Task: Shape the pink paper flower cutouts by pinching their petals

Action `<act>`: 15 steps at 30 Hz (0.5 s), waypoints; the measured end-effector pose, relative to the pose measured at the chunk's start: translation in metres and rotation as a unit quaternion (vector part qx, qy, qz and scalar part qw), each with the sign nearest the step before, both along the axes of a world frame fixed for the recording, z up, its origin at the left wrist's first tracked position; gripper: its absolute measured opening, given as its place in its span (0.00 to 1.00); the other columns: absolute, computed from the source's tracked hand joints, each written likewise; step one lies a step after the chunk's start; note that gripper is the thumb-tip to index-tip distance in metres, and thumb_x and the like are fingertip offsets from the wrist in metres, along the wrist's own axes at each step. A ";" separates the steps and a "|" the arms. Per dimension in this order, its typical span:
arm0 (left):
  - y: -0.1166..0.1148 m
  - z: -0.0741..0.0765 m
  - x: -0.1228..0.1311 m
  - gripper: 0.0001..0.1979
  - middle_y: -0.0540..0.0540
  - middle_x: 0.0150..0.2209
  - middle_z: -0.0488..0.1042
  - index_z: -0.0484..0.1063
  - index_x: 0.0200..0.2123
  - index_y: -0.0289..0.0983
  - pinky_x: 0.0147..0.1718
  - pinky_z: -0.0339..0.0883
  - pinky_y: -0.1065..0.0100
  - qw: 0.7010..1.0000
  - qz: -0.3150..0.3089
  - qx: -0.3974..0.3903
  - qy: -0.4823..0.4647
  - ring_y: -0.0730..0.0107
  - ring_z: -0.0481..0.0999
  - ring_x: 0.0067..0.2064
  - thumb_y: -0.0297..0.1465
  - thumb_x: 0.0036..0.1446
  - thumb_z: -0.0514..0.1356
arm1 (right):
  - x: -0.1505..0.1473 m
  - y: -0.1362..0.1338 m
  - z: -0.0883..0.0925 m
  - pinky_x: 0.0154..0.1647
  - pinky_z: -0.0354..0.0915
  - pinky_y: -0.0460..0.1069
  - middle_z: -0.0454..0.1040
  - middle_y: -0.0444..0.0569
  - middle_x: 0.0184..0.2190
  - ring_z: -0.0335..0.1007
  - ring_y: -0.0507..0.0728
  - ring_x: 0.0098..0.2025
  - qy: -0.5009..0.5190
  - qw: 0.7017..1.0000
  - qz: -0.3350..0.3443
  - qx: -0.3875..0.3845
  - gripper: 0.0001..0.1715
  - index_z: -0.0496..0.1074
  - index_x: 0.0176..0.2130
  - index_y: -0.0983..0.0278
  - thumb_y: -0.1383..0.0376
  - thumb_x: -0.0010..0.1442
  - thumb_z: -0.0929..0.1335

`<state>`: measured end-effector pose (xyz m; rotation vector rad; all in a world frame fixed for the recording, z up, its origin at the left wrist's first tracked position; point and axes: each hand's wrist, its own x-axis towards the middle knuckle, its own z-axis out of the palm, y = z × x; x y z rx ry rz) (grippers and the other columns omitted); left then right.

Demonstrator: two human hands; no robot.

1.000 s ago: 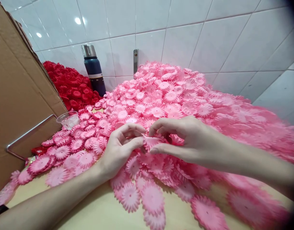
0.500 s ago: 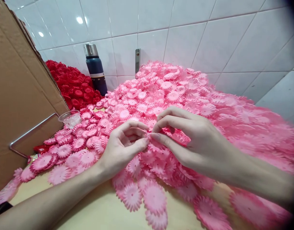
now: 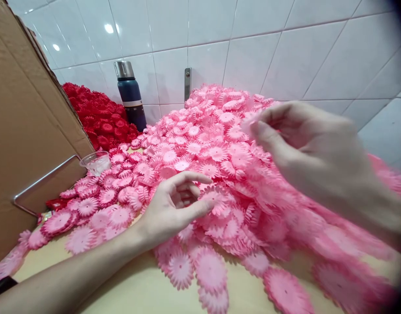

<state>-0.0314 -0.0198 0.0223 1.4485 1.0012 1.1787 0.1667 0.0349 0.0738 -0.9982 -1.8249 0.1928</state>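
1. Extent done: viewed remotely, I find one pale pink piece [image 3: 248,124] held above the pink flower heap [image 3: 193,131]; I judge most remains, piled high on the desk [image 3: 141,283].
2. Right hand [image 3: 318,146]: grip pinching that piece between thumb and forefinger, both blurred.
3. Left hand [image 3: 170,213]: grip spread beside a pink flower [image 3: 217,197]; contact, I cannot tell.
4. Change: half a second earlier, both hands' fingertips met; now the right is raised and apart.
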 end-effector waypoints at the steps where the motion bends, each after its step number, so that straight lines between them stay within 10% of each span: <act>1: 0.001 0.000 0.000 0.14 0.53 0.30 0.71 0.75 0.43 0.38 0.33 0.69 0.78 1.000 -0.003 0.000 -0.006 0.82 0.72 0.32 0.31 0.52 0.69 | 0.003 0.004 0.002 0.33 0.66 0.51 0.76 0.49 0.37 0.71 0.55 0.36 -0.008 1.000 -0.028 -0.008 0.11 0.72 0.38 0.63 0.57 0.63 0.67; 6: 0.006 -0.003 -0.001 0.07 0.50 0.36 0.76 0.72 0.35 0.35 0.39 0.70 0.74 0.998 0.019 -0.029 -0.056 0.75 0.77 0.39 0.27 0.54 0.67 | 0.005 0.009 -0.003 0.38 0.66 0.56 0.74 0.53 0.45 0.70 0.61 0.43 -0.097 0.995 -0.004 -0.034 0.24 0.69 0.48 0.62 0.49 0.59 0.67; 15: 0.008 -0.007 -0.002 0.13 0.49 0.36 0.76 0.75 0.38 0.36 0.37 0.69 0.73 0.997 0.045 -0.035 -0.044 0.76 0.74 0.35 0.32 0.49 0.71 | -0.005 -0.006 -0.008 0.39 0.67 0.55 0.76 0.50 0.38 0.72 0.58 0.39 -0.152 0.982 0.109 -0.042 0.11 0.73 0.38 0.63 0.58 0.60 0.67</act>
